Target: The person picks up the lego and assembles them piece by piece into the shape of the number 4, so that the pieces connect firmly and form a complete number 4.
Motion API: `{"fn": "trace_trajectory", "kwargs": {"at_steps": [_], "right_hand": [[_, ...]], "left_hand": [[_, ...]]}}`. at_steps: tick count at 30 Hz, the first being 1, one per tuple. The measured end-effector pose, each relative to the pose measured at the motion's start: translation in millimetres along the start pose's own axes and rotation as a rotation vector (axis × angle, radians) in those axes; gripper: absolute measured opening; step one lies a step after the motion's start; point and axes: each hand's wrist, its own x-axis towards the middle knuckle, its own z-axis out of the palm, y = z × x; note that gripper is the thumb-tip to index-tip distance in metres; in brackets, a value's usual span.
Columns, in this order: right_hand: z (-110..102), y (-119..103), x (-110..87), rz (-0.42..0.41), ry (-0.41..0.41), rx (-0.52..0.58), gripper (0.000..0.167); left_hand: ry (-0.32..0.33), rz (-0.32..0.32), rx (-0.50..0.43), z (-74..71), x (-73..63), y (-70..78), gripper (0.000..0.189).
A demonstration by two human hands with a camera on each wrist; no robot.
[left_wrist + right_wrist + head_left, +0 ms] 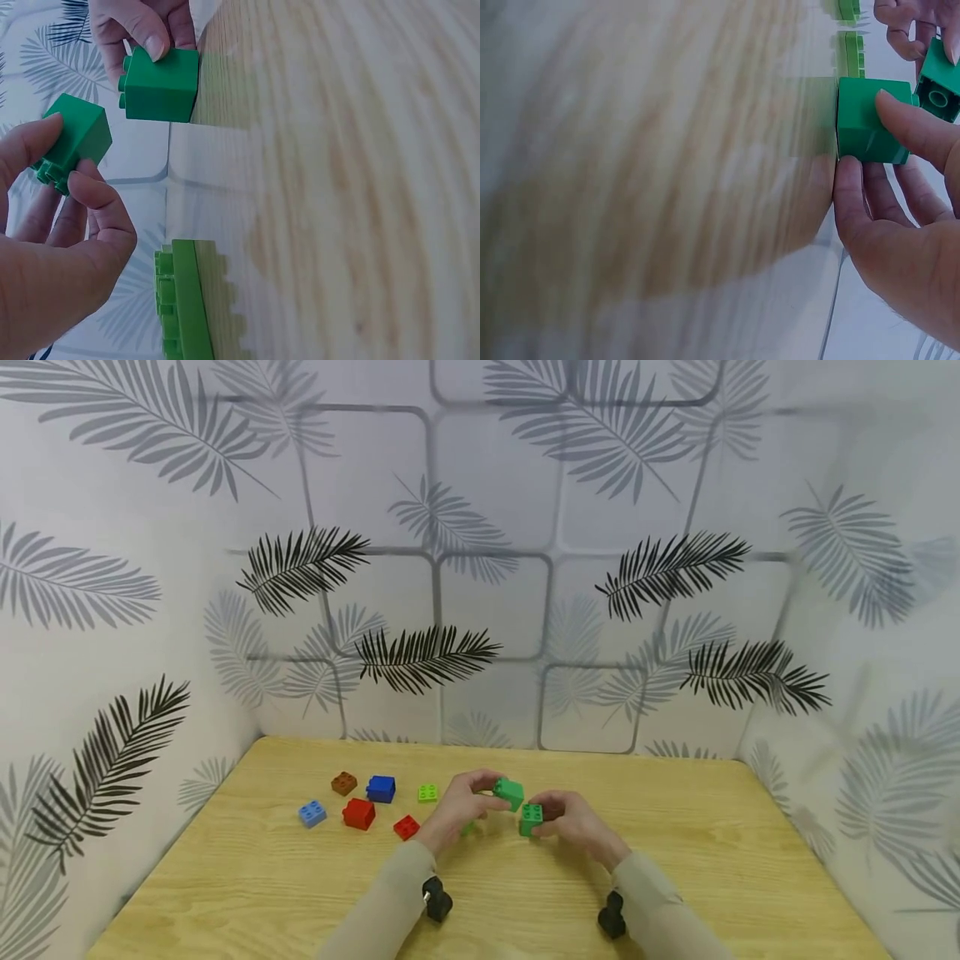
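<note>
My left hand (459, 806) pinches a dark green toy brick (509, 793) between thumb and fingers, tilted and raised off the table. In the right wrist view, that brick's hollow underside (938, 99) shows. A second dark green brick (531, 819) stands upright on the table, studs up, and my right hand (576, 820) grips it with thumb and fingers. The two green bricks are close together but apart. A lighter green brick (191, 300) rests on the table near my left hand; in the head view that hand mostly hides it.
Left of my hands, on the wooden table (247, 877), lie a red block (359, 814), a flat red brick (407, 827), a dark blue block (381, 789), a light blue brick (312, 813), a brown brick (344, 783) and a lime brick (427, 793). A leaf-patterned wall (495, 610) stands behind.
</note>
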Motion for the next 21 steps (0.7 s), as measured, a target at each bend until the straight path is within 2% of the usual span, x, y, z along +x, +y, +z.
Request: {"fn": "trace_trajectory", "kwargs": {"at_steps": [6,10,16,21], "right_hand": [[3.2,1.5,1.0,0.043,0.031,0.000,0.039],[3.3,1.9,-0.1,0.032,0.021,0.013,0.039],[3.7,3.8,-0.2,0.029,0.000,0.025,0.039],[2.4,4.4,0.4,0.028,-0.017,0.014,0.041]], "left_hand": [[0.009,-0.015,-0.037,1.2,-0.2,0.8,0.047],[0.009,-0.011,-0.036,2.6,-0.4,1.5,0.046],[-0.023,0.029,-0.017,5.2,-0.5,1.0,0.048],[-0.064,0.109,0.047,7.4,0.3,0.5,0.047]]}}
